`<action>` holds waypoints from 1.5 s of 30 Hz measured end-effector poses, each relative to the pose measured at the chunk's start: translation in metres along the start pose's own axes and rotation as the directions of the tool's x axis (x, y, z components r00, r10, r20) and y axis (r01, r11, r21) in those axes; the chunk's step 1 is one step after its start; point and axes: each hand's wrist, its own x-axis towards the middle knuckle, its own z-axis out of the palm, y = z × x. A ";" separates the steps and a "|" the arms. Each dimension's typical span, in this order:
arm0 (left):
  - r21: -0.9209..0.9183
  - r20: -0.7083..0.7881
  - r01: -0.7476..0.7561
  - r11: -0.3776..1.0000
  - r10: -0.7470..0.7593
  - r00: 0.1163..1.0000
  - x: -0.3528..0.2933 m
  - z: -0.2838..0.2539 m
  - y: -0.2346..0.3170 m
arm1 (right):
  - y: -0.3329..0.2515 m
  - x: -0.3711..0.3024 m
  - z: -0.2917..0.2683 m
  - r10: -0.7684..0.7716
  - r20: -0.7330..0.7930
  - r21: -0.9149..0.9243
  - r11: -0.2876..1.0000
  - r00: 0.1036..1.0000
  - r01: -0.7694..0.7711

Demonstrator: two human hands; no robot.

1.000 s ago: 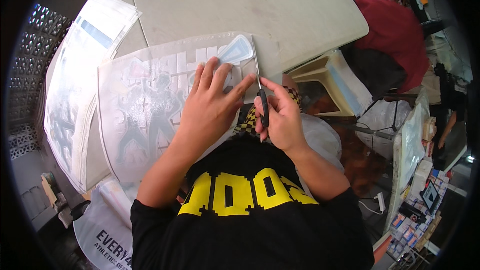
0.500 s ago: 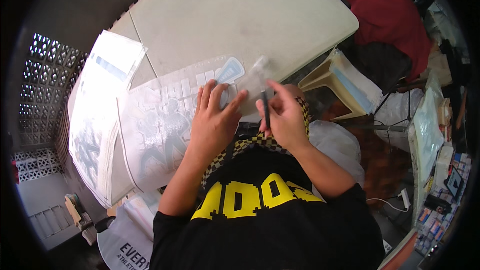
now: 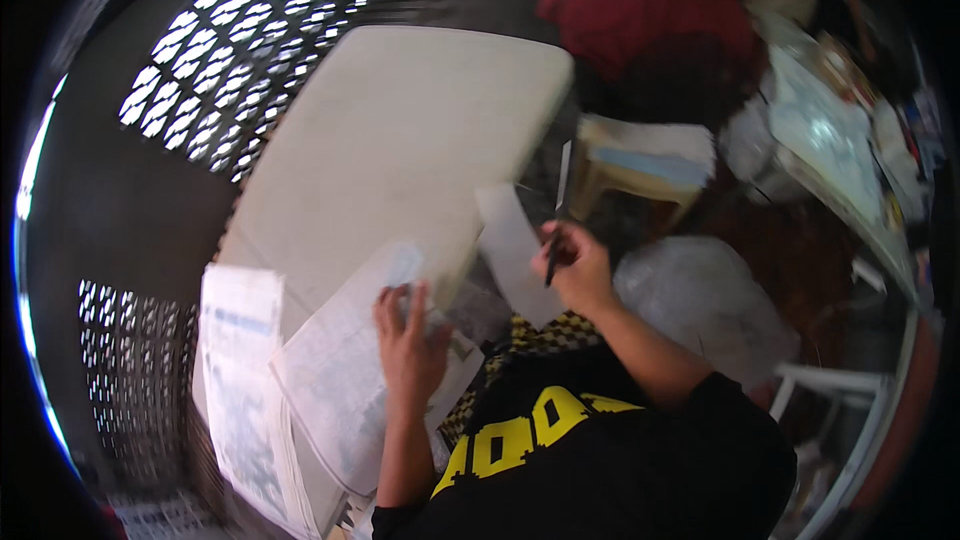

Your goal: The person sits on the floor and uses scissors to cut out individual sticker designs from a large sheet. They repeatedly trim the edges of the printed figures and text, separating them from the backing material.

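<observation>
My left hand lies with fingers apart on a translucent printed sheet at the table's near edge. My right hand is closed around the dark handle of a slim knife, its long pale blade pointing up and away. Against my right fingers is a pale, see-through strip, hanging past the table's right edge; whether the fingers also grip it I cannot tell. Blur softens both hands and the sheet's print.
More printed sheets are stacked on the left of the white table. Right of it stand a beige stool with papers on it, a clear plastic bag and a red cloth. A patterned block screen stands behind.
The view has swung, shifting the table in the picture. My right hand has moved away from my left, beyond the table edge, with the knife. A pale strip now shows apart from the printed sheet.
</observation>
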 end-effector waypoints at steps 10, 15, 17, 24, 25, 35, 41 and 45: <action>0.067 0.018 -0.001 0.998 0.000 1.000 0.006 0.008 -0.006 | 0.142 -0.135 -0.345 -0.265 -0.915 -0.401 0.679 0.305 -0.615; -0.077 0.129 0.005 0.997 0.005 0.992 0.028 -0.009 -0.014 | 0.202 -0.228 -0.365 -0.181 -0.980 -0.169 0.538 0.082 -0.826; -0.097 0.154 -0.079 0.992 0.094 0.984 0.041 -0.013 -0.018 | 0.203 -0.225 -0.353 -0.261 -0.963 -0.200 0.525 0.067 -0.827; -0.152 0.001 0.076 0.985 -0.077 0.997 0.040 -0.009 -0.003 | 0.124 -0.109 -0.301 -0.232 -0.752 -0.603 0.621 0.617 -0.502; -0.117 -0.006 0.057 0.991 -0.058 0.998 0.038 -0.008 -0.002 | 0.108 -0.094 -0.280 -0.200 -0.694 -0.624 0.645 0.691 -0.441; 0.044 -0.050 0.268 0.963 -0.265 0.963 0.020 -0.015 -0.040 | 0.061 -0.032 -0.118 0.006 0.010 -0.296 0.955 1.000 -0.003; -0.050 -0.090 0.015 0.999 -0.020 0.996 0.001 -0.006 -0.018 | 0.049 -0.037 -0.086 0.023 0.043 -0.239 0.971 0.999 -0.012; -0.014 -0.059 0.000 1.000 -0.001 0.998 -0.010 -0.003 -0.002 | 0.019 -0.041 -0.066 0.000 0.199 -0.226 0.973 0.980 0.045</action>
